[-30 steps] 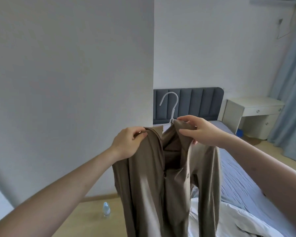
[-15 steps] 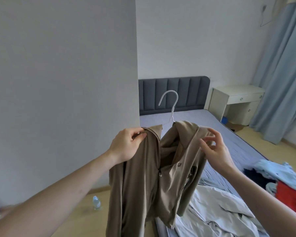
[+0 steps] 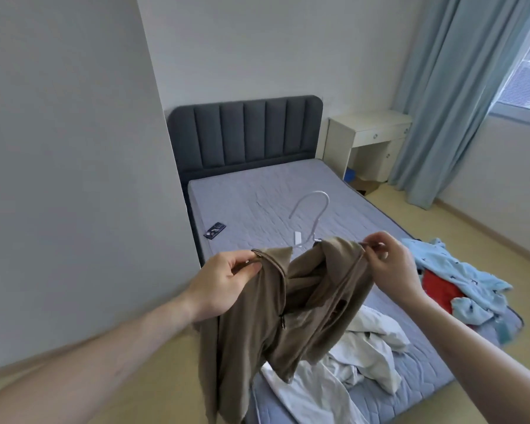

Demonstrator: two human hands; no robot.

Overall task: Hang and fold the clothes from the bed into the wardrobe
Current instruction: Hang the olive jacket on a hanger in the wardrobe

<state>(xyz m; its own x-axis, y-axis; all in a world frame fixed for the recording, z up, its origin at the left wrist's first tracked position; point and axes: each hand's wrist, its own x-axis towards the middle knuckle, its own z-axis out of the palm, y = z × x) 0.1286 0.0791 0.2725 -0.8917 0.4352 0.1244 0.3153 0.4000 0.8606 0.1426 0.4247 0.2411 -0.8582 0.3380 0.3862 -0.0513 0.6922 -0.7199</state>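
Observation:
A brown zip jacket [image 3: 288, 310] hangs on a white hanger [image 3: 311, 215] above the near end of the bed [image 3: 276, 203]. My left hand [image 3: 224, 283] grips the jacket's left shoulder and collar edge. My right hand [image 3: 389, 264] pinches the jacket's right shoulder edge. The hanger's hook sticks up between my hands. The jacket's lower part droops past the bed's foot. A white garment [image 3: 349, 362] lies crumpled on the mattress under it. A light blue garment [image 3: 459, 273] and a red one [image 3: 438, 289] are piled at the bed's right edge.
A grey wall panel [image 3: 68, 179] stands close on the left. A phone [image 3: 214, 230] lies on the mattress near the left edge. A dark padded headboard [image 3: 245, 136], a white desk [image 3: 371, 142] and blue curtains [image 3: 441, 96] are at the far side. Wooden floor [image 3: 487, 249] runs right of the bed.
My view has tipped down and right toward the bed. My right hand let go of the collar, then took the jacket's right shoulder edge in a pinch. The left hand kept its grip.

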